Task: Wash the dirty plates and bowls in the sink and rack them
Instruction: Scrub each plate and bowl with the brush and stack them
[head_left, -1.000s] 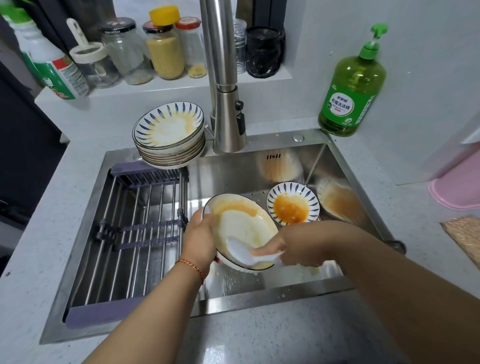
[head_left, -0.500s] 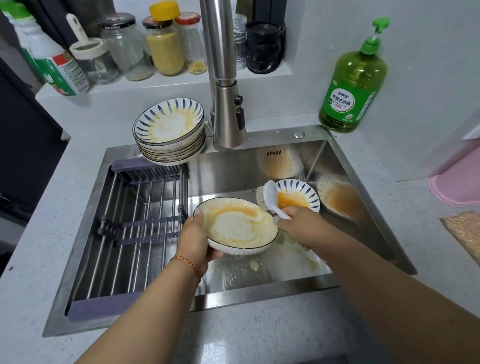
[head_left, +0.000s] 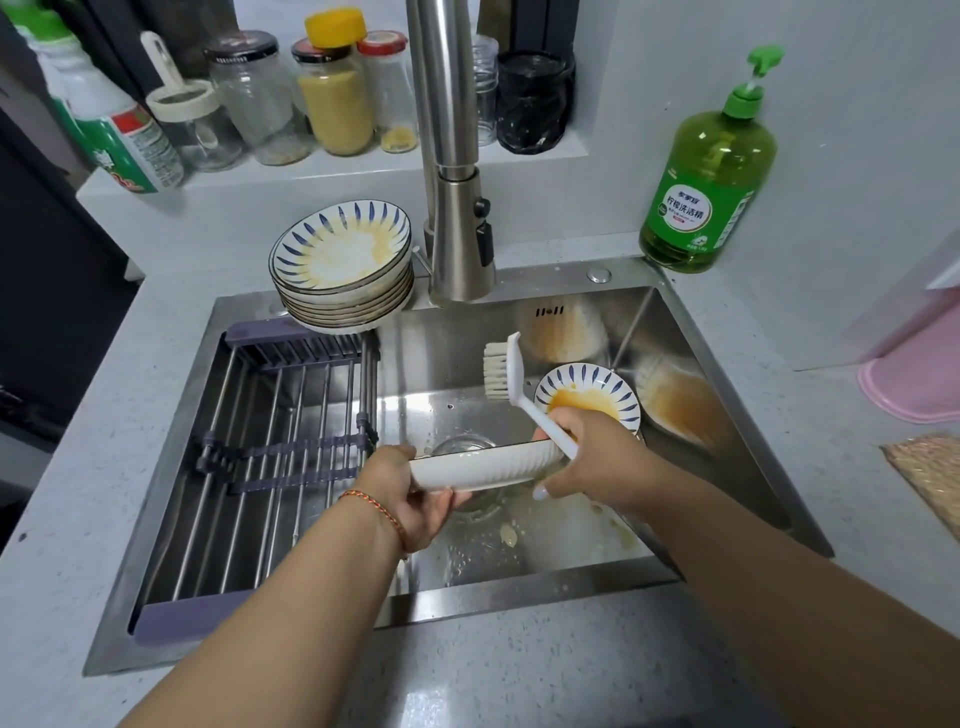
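Now left hand (head_left: 415, 499) grips the bowl (head_left: 483, 467); right hand (head_left: 597, 457) clutches the brush (head_left: 511, 387).

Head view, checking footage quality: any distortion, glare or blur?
Head view: wide-angle bending bows the counter edges and faucet; orange reflections of dishes smear across the steel sink wall; hands, left and right, bowl and brush stay fairly sharp.

The speckled grey countertop (head_left: 519, 675) carries a steel sink (head_left: 727, 395) set into it. A green soap bottle (head_left: 709, 171) stands at the sink's far right corner. A pink item (head_left: 914, 384) and a woven mat (head_left: 930, 467) lie at the countertop's right edge.
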